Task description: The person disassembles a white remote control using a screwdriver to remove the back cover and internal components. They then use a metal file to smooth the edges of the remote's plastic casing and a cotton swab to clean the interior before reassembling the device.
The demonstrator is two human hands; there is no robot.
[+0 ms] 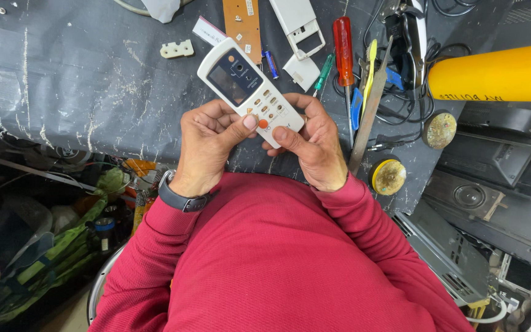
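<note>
Left hand: the left hand (207, 144) is wrapped round the near-left edge of a white plastic remote control with a dark display window and small orange buttons (250, 91), thumb pressed flat on the button face, probably to pin it steady.
Right hand: the right hand (311, 144) grips the near-right end of the same remote, thumb lying along its bottom edge, fingers curled behind it.
Remote: held up off the bench between both hands, far end tilted away and to the left, face up toward the camera so the buttons stay readable.
Wrist: dark watch band (182, 200) on the left arm, red long sleeves on both.
Just beyond: brown circuit board (243, 24), a white plastic cover with a rectangular cut-out (299, 24) and a small white bracket (177, 48) lie apart on the scratched dark bench top (81, 80).
Right side: red-handled screwdriver (343, 46), a thin green one (324, 71), a long metal file (370, 110), tangled black cables (410, 92).
In the way: a yellow cylinder (499, 74) and two round tins (388, 176) crowd the right edge.
</note>
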